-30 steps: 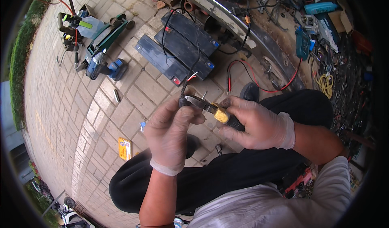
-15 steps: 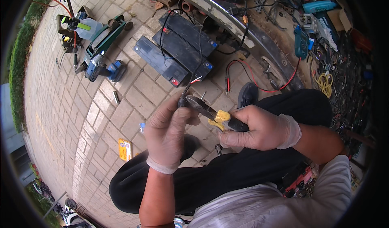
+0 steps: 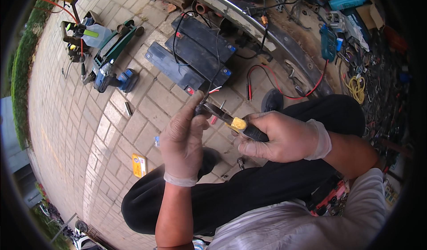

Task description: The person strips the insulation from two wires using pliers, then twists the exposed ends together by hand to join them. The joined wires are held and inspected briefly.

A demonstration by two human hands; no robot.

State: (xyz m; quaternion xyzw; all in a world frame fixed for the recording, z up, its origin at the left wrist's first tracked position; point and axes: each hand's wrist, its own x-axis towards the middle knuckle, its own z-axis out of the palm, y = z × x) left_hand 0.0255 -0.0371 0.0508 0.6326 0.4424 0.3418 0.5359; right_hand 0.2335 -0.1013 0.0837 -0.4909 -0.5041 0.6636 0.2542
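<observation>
Thin translucent gloves cover both my hands. My left hand pinches the end of a black cable, its fingers closed at the jaws of a pair of pliers. My right hand is wrapped round the yellow and black handles of those pliers, whose dark jaws meet the cable at my left fingertips. Thin white and red wire ends stick out beside the cable. Up from my hands, the cable runs over black batteries on the paving. My left fingers partly hide the cable end.
A blue cordless drill lies at the left near a green tool. A yellow packet rests by my knee. Red and black test leads lead to a teal meter amid clutter at the right. A metal-edged frame stands behind the batteries.
The pliers' handles have drawn closer together, and the jaws have shifted slightly left. My left fingers have moved up along the cable. A small red piece now shows below the jaws.
</observation>
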